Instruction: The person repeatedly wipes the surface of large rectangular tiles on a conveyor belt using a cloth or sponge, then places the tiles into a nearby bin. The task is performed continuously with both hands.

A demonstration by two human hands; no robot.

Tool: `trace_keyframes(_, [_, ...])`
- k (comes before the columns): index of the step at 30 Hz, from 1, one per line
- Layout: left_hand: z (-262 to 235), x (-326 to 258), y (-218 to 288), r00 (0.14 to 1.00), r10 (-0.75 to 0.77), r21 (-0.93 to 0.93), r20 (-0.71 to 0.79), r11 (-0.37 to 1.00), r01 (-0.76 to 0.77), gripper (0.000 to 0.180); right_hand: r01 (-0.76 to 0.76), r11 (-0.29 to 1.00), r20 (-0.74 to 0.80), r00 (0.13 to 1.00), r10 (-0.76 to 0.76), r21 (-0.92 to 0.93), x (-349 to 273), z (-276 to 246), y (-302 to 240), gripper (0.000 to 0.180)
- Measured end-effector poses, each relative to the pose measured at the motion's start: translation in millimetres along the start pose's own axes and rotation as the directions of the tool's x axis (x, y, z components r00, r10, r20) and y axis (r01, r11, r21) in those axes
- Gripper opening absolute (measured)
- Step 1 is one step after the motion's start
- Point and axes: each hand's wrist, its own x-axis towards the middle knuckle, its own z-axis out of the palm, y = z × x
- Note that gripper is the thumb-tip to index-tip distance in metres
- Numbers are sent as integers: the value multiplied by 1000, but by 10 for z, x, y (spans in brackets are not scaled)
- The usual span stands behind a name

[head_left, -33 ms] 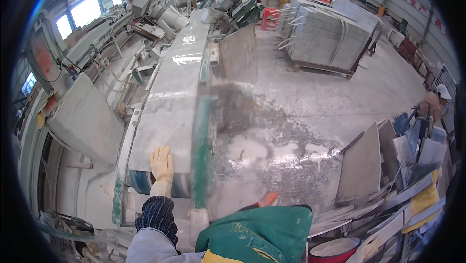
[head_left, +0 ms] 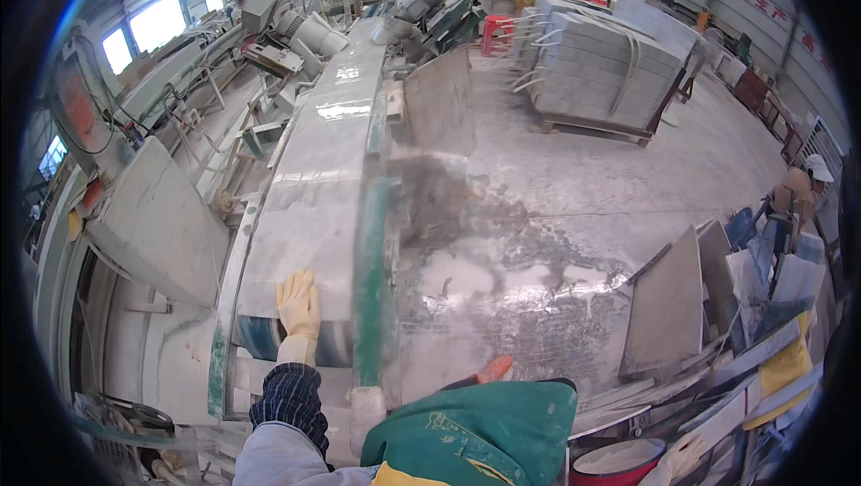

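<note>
The left hand (head_left: 299,305), gloved and open, is pressing flat on the long grey stone slab (head_left: 318,190); the right hand (head_left: 492,368) is mostly hidden, so I cannot tell its state. The slab is looking wet, so the palm could slip toward the green edge rail (head_left: 369,307).

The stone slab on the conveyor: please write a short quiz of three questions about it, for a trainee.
1. True or false: the left hand lies flat on the near end of the stone slab.
2. What stands on the pallet on the far floor? A) stacked grey slabs B) barrels C) sacks
3. Fill in: the left hand wears a pale yellow ____.

Key:
1. True.
2. A, stacked grey slabs.
3. Glove. Of the right hand only an orange gloved tip shows, behind a green apron.
</note>
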Motion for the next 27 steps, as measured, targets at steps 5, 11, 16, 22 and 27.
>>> trace_keyframes(5, [12, 83, 18, 991, -100, -22, 86, 995, 102, 40, -77, 997, 23, 997, 77, -3, -52, 65, -38, 58])
trace_keyframes(11, [241, 339, 247, 922, -310, 246, 230, 936, 253, 62, -51, 999, -31, 998, 51, -7, -106, 63, -39, 57])
trace_keyframes(16, [292, 450, 257, 911, -302, 270, 282, 936, 227, 66, -54, 999, -63, 997, 54, 1, -160, 49, -110, 56])
trace_keyframes(22, [330, 462, 207, 933, -242, 249, 266, 952, 176, 66, -43, 998, -135, 990, 48, 39, -261, -23, -199, 54])
trace_keyframes(27, [383, 458, 169, 945, -218, 236, 244, 958, 160, 66, -4, 998, -229, 973, 20, 68, -406, -67, -257, 53])
